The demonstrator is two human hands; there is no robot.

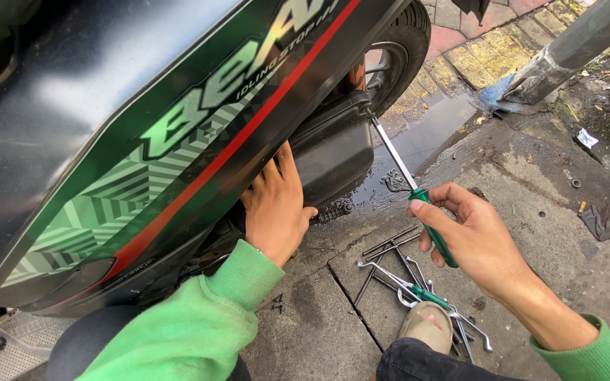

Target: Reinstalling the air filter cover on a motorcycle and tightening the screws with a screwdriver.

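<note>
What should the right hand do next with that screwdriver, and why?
Probably press in and turn. The right hand grips the green-handled screwdriver, whose tip already sits at the top corner of the black cover, while the left hand braces under the scooter's side panel. Whether the tip is seated in a screw can't be seen.

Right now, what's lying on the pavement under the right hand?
Under the right hand lies a heap of metal wrenches and a second green-handled screwdriver on the concrete. The person's sandalled foot covers part of the heap.
</note>
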